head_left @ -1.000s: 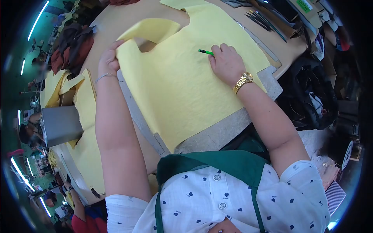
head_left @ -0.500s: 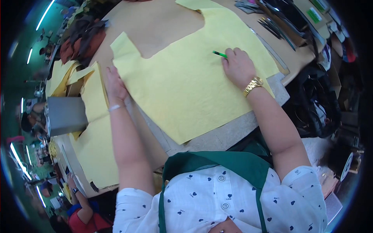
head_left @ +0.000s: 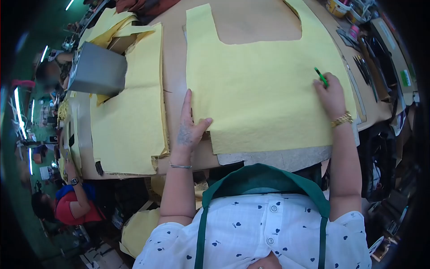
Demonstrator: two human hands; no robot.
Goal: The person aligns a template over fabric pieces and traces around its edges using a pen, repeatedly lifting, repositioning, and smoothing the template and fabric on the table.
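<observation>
A large yellow cut piece [head_left: 264, 98], apparently fabric, lies flat in front of me with two straps pointing away and a wide gap between them. At its lower left edge is my left hand [head_left: 191, 132], open, fingers stretched forward and the thumb reaching to the edge. My right hand [head_left: 331, 95] rests over the right side of the piece, its fingers closed on a slim green pen [head_left: 320, 77] whose dark end points up and away. Under the near edge, a grey sheet [head_left: 286, 159] sticks out.
To the left, a grey metal block [head_left: 99, 68] stands on a stack of yellow pieces [head_left: 130, 130]. Several dark pointed tools [head_left: 365, 74] and a long box [head_left: 387, 58] lie at the right. Another person in red [head_left: 71, 204] is at the lower left.
The view has turned, and the yellow piece now appears squarer to my body. My left hand's thumb now spreads toward the piece's edge; my right hand still holds the pen.
</observation>
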